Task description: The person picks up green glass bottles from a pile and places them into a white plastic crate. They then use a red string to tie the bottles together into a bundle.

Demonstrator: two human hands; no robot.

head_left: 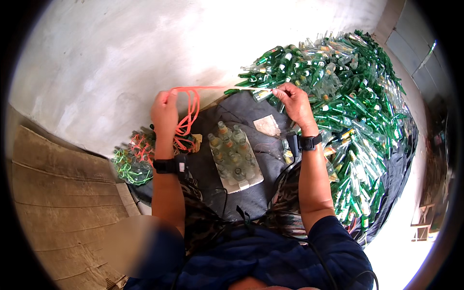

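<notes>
A red plastic strap (217, 87) stretches almost level between my two hands. My left hand (164, 112) grips one part of it, and loose loops hang down beside that hand. At the other side, my right hand (295, 103) pinches the strap between thumb and fingers. Below and between them, several clear glass bottles (235, 158) stand upright in a close group on a pale board (246, 183). The board lies on dark cloth (203, 174) in front of my knees.
A large heap of green and clear glass bottles (348, 83) fills the right side. Bottles tied with green and red strap (132, 163) stand at left. A pale flat scrap (267, 125) lies on the cloth. Cardboard (61, 203) borders the left; a white wall (127, 47) rises behind.
</notes>
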